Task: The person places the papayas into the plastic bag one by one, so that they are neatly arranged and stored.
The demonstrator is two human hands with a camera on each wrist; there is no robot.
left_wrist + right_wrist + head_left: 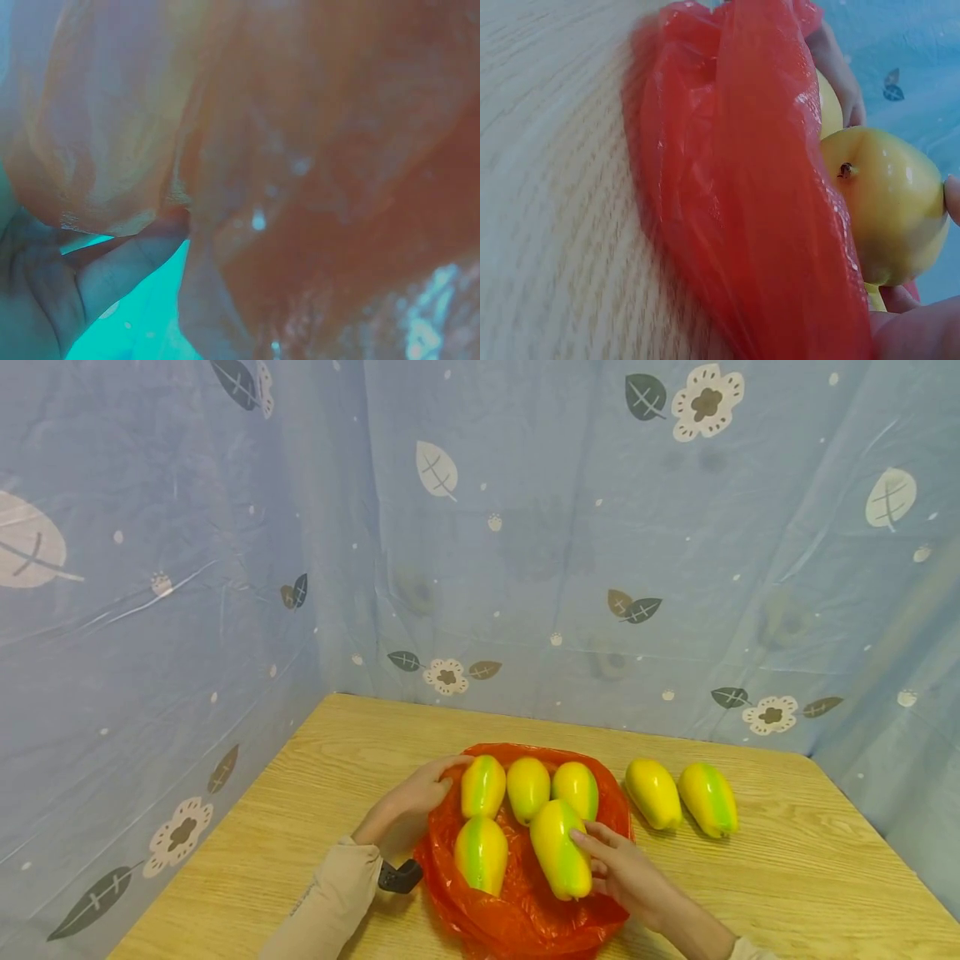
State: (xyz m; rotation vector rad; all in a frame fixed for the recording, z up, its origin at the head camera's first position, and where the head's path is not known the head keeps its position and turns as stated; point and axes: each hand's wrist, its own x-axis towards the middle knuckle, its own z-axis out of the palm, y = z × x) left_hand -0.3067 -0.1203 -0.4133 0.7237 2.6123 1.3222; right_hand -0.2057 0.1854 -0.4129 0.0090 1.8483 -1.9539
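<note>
A red plastic bag (517, 935) stands wide open on the table. Inside it lie several yellow papayas with green streaks, among them one papaya (482, 856) at the front left. My right hand (626, 872) holds another papaya (558, 847) over the right part of the bag, thumb on its upper side. In the right wrist view this papaya (892, 202) shows its stem end above the bag's edge. At the bag's left rim, my left hand (420, 793) grips the plastic; the left wrist view shows the bag (337, 150) filling most of the picture.
Two more papayas, a nearer-left one (654, 793) and a striped one (708, 799), lie on the wooden table (795, 860) right of the bag. A black device (400, 877) sits at my left wrist. Blue patterned curtains (525, 543) enclose the table behind and at the sides.
</note>
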